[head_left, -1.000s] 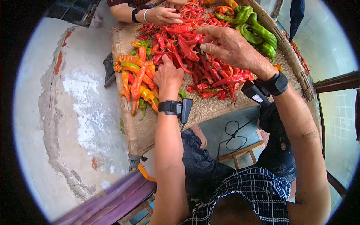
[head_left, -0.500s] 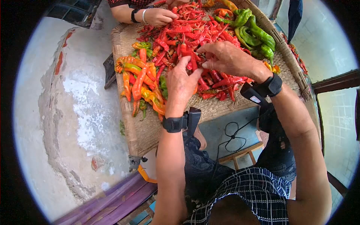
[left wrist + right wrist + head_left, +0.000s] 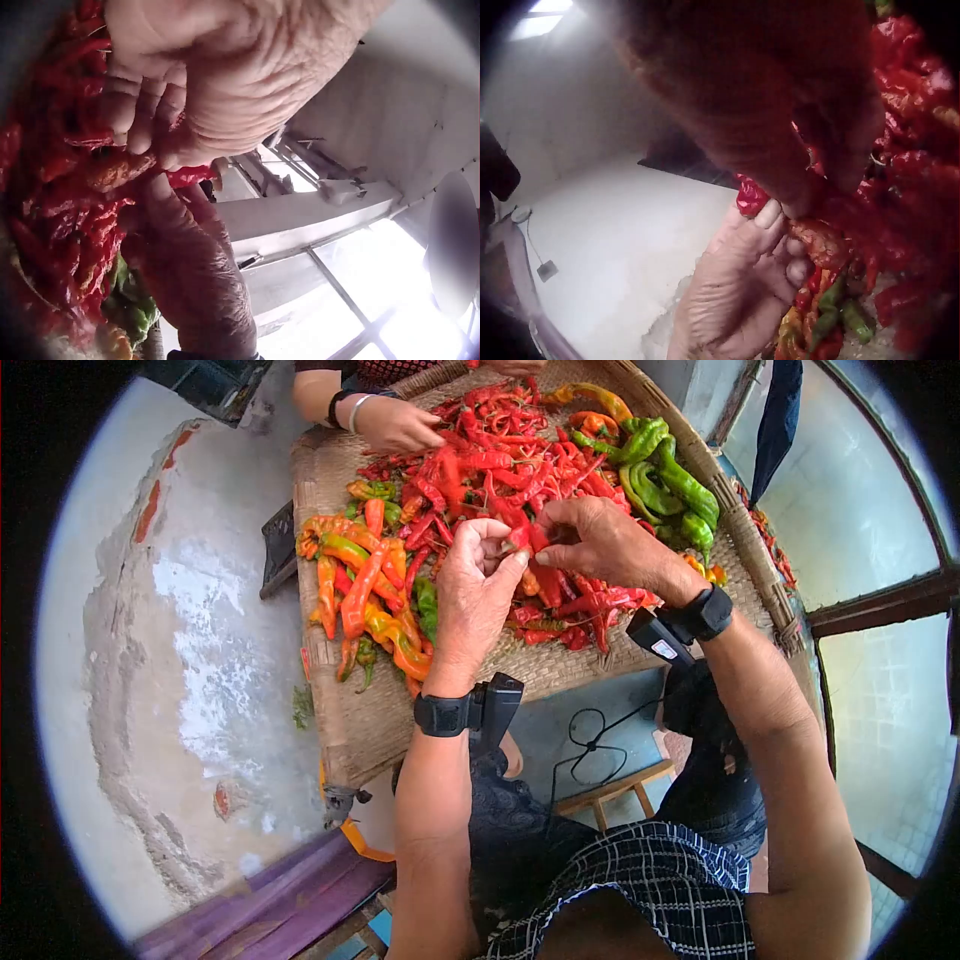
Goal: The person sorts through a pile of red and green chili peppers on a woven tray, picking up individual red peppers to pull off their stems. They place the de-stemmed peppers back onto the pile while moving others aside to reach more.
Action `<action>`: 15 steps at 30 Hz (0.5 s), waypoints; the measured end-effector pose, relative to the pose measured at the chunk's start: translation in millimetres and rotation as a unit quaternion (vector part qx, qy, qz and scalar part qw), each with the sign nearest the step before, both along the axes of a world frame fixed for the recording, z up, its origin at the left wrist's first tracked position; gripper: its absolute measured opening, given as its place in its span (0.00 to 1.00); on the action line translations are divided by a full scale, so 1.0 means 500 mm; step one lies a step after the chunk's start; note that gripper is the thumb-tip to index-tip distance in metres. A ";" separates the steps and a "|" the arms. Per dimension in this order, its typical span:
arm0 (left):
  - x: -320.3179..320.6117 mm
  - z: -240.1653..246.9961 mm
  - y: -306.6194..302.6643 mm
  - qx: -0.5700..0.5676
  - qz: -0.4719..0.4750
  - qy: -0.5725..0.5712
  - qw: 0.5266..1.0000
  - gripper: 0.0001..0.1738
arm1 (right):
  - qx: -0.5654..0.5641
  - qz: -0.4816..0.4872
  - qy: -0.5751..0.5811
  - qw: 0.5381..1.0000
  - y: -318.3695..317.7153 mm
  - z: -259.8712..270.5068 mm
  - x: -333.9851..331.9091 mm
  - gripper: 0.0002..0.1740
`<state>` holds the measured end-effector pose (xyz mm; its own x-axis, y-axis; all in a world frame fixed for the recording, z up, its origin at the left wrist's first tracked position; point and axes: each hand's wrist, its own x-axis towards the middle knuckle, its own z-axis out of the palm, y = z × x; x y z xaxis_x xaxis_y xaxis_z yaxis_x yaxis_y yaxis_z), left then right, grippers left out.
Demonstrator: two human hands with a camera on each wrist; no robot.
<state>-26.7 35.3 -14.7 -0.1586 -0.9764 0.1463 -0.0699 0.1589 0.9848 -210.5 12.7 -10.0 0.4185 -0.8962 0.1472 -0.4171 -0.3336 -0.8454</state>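
Note:
Close over the near side of the heaped red peppers (image 3: 500,472), my two hands meet at a red chili pepper (image 3: 541,546). My left hand (image 3: 474,595) pinches it between thumb and fingertips; in the right wrist view its red end (image 3: 751,196) sticks out past the thumb. From the other side, my right hand (image 3: 612,546) grips the pepper with thumb and forefinger. Much of it is hidden by fingers. In the left wrist view, a short piece of the red pepper (image 3: 191,176) shows between both hands.
Everything lies on a woven tray (image 3: 375,730) with a raised rim. Orange peppers (image 3: 357,600) and a green pepper (image 3: 427,608) are at its left, large green peppers (image 3: 685,485) at its right. Another person's hand (image 3: 395,425) reaches over the far left side. Glass panes (image 3: 890,700) stand at right.
My left hand has come from beside the orange peppers rightward to my right hand, and both now hold a red pepper. The other person's hand has drawn back left from the heap.

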 end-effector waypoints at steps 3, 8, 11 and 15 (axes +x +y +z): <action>0.013 -0.013 -0.006 -0.003 0.011 -0.052 0.999 0.11 | -0.030 0.014 0.080 0.996 -0.005 0.017 -0.023 0.12; 0.022 -0.019 -0.010 -0.005 0.038 -0.131 0.991 0.11 | -0.023 0.031 -0.009 0.999 -0.027 0.014 -0.056 0.15; 0.017 -0.005 -0.004 0.015 0.019 -0.134 0.991 0.11 | 0.092 0.017 -0.061 0.994 -0.002 0.057 -0.054 0.18; 0.019 -0.009 -0.003 0.009 0.020 -0.181 0.983 0.12 | 0.144 0.131 0.012 0.981 -0.013 0.062 -0.082 0.19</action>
<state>-17.3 33.6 -19.3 -0.1575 -0.9850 0.0702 -0.4217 0.1314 0.8972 -251.3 6.3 20.9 0.6407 -0.7602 -0.1079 -0.3692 -0.1819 -0.9114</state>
